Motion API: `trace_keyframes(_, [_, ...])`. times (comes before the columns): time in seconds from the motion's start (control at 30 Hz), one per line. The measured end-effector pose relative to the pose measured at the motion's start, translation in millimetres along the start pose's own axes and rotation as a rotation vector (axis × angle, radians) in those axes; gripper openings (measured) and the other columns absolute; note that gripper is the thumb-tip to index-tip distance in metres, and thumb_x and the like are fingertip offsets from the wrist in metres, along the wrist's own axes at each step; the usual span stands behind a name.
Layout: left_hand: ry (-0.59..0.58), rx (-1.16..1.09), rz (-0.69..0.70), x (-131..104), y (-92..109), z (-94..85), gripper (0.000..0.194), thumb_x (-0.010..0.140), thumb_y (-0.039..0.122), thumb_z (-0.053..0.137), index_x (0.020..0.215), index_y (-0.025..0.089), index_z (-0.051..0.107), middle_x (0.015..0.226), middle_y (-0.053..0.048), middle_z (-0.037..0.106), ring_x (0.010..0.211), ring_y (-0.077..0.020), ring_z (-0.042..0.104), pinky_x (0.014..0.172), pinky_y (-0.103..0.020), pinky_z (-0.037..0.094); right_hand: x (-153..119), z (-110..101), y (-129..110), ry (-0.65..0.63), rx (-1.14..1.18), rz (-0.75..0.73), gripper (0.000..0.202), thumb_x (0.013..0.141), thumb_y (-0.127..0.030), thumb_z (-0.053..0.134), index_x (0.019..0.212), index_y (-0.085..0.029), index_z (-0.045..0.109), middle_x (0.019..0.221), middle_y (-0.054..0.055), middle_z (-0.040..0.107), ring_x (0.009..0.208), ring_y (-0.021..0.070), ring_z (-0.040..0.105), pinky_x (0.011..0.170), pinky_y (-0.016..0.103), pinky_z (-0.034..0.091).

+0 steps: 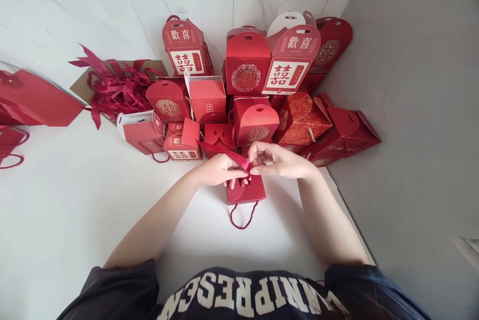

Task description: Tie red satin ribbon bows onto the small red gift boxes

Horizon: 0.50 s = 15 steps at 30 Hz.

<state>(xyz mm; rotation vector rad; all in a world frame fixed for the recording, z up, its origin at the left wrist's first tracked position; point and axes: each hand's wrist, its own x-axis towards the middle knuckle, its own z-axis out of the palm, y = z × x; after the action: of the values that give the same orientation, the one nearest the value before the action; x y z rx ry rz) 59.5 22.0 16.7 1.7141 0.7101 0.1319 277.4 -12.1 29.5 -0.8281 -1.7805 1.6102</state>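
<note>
Left hand is pinching a dark red ribbon between thumb and fingers; your right hand is curling its thumb and fingers at the same spot, but whether it is gripping, you're not showing clearly. Ribbon is sitting just above a small red box, whose red cord handle is lying toward you on the white table.

Step, judging: you're working the ribbon at the box top, likely threading or tying. Next move is probably calling for a firm left pinch while the right is drawing the ribbon snug without crushing the box.

Writing: the back-left box and back-right box are both showing 歡喜 above a large 囍; the small front box is repeating 囍. Side print is too small to read. Your dark shirt is carrying upside-down letters, roughly "NIPRESEN", ends unclear. No brand is standing out.
</note>
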Motion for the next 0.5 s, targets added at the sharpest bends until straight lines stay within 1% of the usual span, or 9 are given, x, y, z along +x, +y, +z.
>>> trace_keyframes(0.07, [-0.007, 0.002, -0.013, -0.6, 1.9, -0.2, 0.019, 0.09, 0.03, 0.057, 0.091, 0.015, 0.069, 0.091, -0.007, 0.074, 0.056, -0.0089, 0.064, 0.051, -0.019, 0.05, 1.1, 1.0, -0.3, -0.031, -0.049, 0.018, 0.021, 0.084, -0.027, 0.069, 0.093, -0.016, 0.054, 0.078, -0.002, 0.061, 0.07, 0.0105, 0.057, 0.064, 0.024, 0.042])
trace_keyframes(0.17, [0.001, 0.001, -0.043, -1.3, 4.2, -0.6, 0.017, 0.089, 0.025, 0.058, 0.089, 0.014, 0.07, 0.089, -0.007, 0.074, 0.055, -0.0082, 0.063, 0.05, -0.018, 0.049, 2.3, 2.0, -1.4, -0.091, -0.082, 0.036, 0.021, 0.083, -0.029, 0.07, 0.09, -0.016, 0.056, 0.079, -0.001, 0.062, 0.071, 0.0117, 0.058, 0.065, 0.025, 0.043])
trace_keyframes(0.27, [-0.004, 0.0, -0.047, -1.0, 4.0, -1.1, 0.018, 0.089, 0.027, 0.058, 0.089, 0.014, 0.071, 0.087, -0.006, 0.074, 0.054, -0.008, 0.063, 0.05, -0.018, 0.049, 2.0, -0.3, -2.8, -0.102, -0.149, 0.011, 0.023, 0.08, -0.032, 0.074, 0.087, -0.014, 0.062, 0.082, 0.001, 0.063, 0.071, 0.0119, 0.057, 0.065, 0.026, 0.044])
trace_keyframes(0.33, [-0.021, -0.009, -0.03, -0.3, 2.6, -1.5, 0.019, 0.09, 0.029, 0.058, 0.093, 0.015, 0.071, 0.09, -0.006, 0.074, 0.056, -0.0086, 0.064, 0.051, -0.019, 0.051, 0.7, -3.8, -3.0, -0.079, -0.167, -0.025, 0.022, 0.083, -0.034, 0.07, 0.089, -0.013, 0.067, 0.085, 0.002, 0.064, 0.074, 0.0125, 0.057, 0.069, 0.027, 0.046])
trace_keyframes(0.4, [-0.034, -0.019, -0.022, 0.4, 1.0, -1.7, 0.02, 0.09, 0.03, 0.057, 0.094, 0.015, 0.07, 0.094, -0.007, 0.075, 0.057, -0.009, 0.064, 0.052, -0.019, 0.051, -1.7, -8.1, -2.4, -0.027, -0.163, -0.036, 0.023, 0.089, -0.036, 0.063, 0.089, -0.013, 0.07, 0.082, 0.002, 0.064, 0.075, 0.0125, 0.058, 0.072, 0.028, 0.046])
trace_keyframes(0.43, [-0.037, -0.021, -0.024, 0.7, 0.3, -1.7, 0.021, 0.091, 0.031, 0.057, 0.093, 0.015, 0.07, 0.095, -0.007, 0.075, 0.056, -0.009, 0.064, 0.053, -0.02, 0.051, -3.4, -10.4, -2.0, 0.008, -0.161, -0.029, 0.025, 0.089, -0.036, 0.062, 0.088, -0.013, 0.071, 0.079, 0.002, 0.064, 0.073, 0.0121, 0.057, 0.071, 0.028, 0.046])
trace_keyframes(0.5, [-0.036, -0.012, -0.031, 0.9, -0.5, -1.9, 0.023, 0.091, 0.033, 0.057, 0.092, 0.015, 0.071, 0.095, -0.007, 0.075, 0.057, -0.0093, 0.065, 0.052, -0.02, 0.051, -8.2, -15.2, -1.4, 0.077, -0.162, -0.007, 0.025, 0.087, -0.038, 0.065, 0.086, -0.014, 0.072, 0.076, 0.001, 0.063, 0.07, 0.0119, 0.056, 0.069, 0.027, 0.047])
